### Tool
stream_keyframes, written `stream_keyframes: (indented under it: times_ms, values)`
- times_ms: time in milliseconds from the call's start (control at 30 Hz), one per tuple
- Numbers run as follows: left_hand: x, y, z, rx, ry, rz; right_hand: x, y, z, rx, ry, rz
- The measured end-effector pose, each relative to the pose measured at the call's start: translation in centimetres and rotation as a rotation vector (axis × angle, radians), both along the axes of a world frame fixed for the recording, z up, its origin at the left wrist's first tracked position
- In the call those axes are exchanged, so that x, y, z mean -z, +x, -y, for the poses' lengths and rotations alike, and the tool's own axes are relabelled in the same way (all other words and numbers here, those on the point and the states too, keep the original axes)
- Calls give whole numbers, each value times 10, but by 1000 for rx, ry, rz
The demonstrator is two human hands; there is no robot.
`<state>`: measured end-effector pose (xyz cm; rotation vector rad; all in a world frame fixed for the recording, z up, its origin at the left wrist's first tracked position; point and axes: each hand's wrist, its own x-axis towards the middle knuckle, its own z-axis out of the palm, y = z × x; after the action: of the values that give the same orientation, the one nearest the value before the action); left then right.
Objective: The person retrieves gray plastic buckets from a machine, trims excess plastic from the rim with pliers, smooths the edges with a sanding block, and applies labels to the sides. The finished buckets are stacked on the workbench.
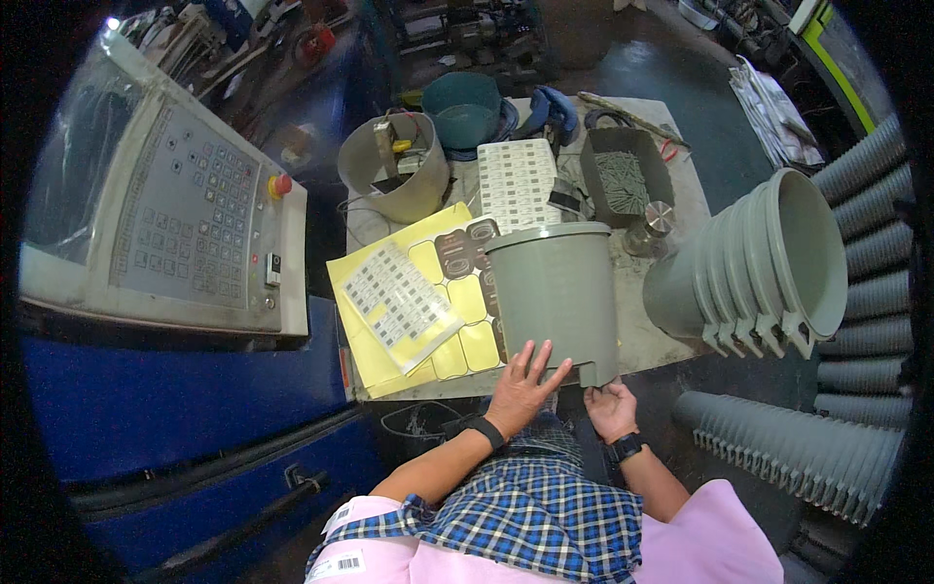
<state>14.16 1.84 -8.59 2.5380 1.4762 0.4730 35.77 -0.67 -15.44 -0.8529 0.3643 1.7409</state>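
A grey plastic pot (555, 292) lies on its side at the near edge of the work table (662, 341), its rim pointing away from me. My left hand (525, 384) rests flat with spread fingers on the pot's base end. My right hand (611, 407) grips the notched foot at the pot's lower right corner. Under and left of the pot lies a yellow sheet of oval stickers (457, 292), with a clear bag of small labels (397, 304) on top of it.
A stack of grey pots (769, 258) lies on its side at right, more stacks (808, 448) beyond. On the table stand a grey bucket of tools (394, 170), a white label sheet (516, 180), a tray of screws (623, 180). A machine control panel (185, 214) is at left.
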Motion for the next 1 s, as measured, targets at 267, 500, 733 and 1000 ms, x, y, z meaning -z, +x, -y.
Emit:
stream_keyframes:
  times_ms: [267, 500, 733, 1000]
  values:
    - [55, -80, 30, -611, -251, 452, -30, 25, 10, -361, -261, 540]
    - [189, -186, 62, -1353, -797, 778, -78, 12, 12, -788, 26, 969]
    - [214, -142, 30, -1311, -1116, 1056, -104, -41, -6, -1082, 317, 985]
    - [143, -152, 32, -1291, -677, 2298, -120, -54, -18, -1222, 498, 1133]
